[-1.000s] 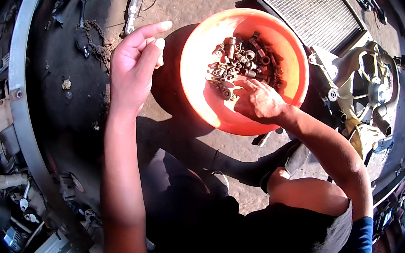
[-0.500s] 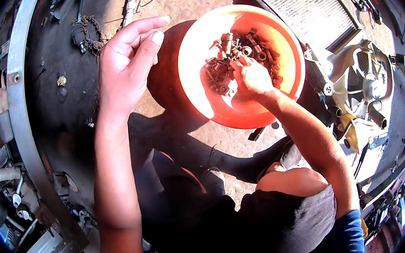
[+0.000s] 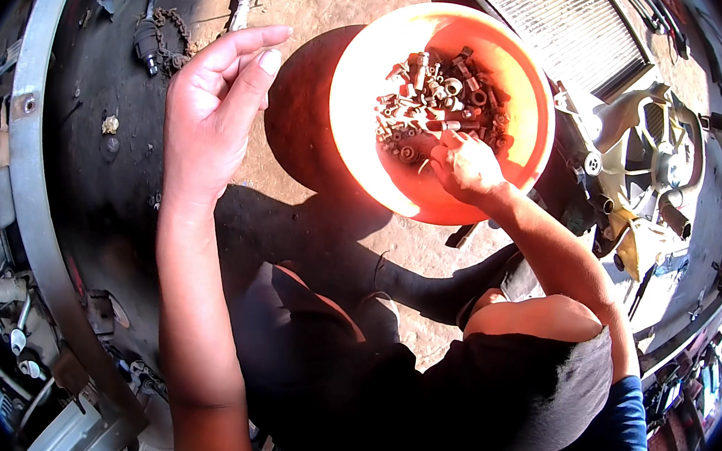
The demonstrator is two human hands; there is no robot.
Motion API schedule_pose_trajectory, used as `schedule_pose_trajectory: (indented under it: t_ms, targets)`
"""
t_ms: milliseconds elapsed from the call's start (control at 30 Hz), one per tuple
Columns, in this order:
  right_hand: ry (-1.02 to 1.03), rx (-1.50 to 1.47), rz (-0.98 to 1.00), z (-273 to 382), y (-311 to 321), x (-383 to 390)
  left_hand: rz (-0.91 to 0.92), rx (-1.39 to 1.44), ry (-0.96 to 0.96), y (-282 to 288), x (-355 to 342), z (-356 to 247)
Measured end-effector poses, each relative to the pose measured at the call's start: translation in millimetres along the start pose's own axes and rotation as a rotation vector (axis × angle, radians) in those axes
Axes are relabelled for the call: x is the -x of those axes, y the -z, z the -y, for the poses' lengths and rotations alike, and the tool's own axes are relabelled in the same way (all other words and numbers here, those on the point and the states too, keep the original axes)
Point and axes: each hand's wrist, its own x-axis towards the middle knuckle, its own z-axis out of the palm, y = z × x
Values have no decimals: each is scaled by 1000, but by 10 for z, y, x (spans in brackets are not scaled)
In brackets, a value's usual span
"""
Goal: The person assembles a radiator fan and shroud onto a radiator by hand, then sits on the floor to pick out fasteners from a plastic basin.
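An orange basin (image 3: pixel 355 129) stands on the ground ahead of me, holding a heap of loose bolts, nuts and other small metal fittings (image 3: pixel 416 109). My right hand (image 3: pixel 469 168) reaches into it from the near right. Its fingers are bent and drawn together at the near edge of the heap, beside a short cylindrical piece. What its fingertips hold, if anything, is hidden. My left hand (image 3: pixel 216 107) is raised in the air left of the basin. Its thumb and index finger are stretched and apart, the other fingers partly curled; nothing shows between them.
A finned radiator (image 3: pixel 562 32) lies beyond the basin. To the right is a fan shroud (image 3: pixel 646 149) among other car parts. A drive shaft (image 3: pixel 150 14) and chain (image 3: pixel 170 42) lie at far left, near a metal rail (image 3: pixel 27 150). My legs are bent below the basin.
My right hand has drawn back from the middle of the heap toward its near edge, uncovering more fittings. My left hand keeps its shape. The view has shifted slightly.
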Motion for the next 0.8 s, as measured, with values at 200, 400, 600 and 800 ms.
schedule_pose_trajectory:
  t_ms: [200, 400, 600, 800]
  targets:
    - [64, 68, 152, 206, 198, 110, -5, -10, -10, 6, -3, -8]
    - [35, 90, 174, 223, 206, 133, 8, -3, -2, -36, -11, -18]
    - [-26, 119, 260, 246, 201, 124, 2, -6, -11, -30, -2, -11]
    - [31, 78, 199, 206, 140, 134, -9, -23, 3, -8, 35, -59]
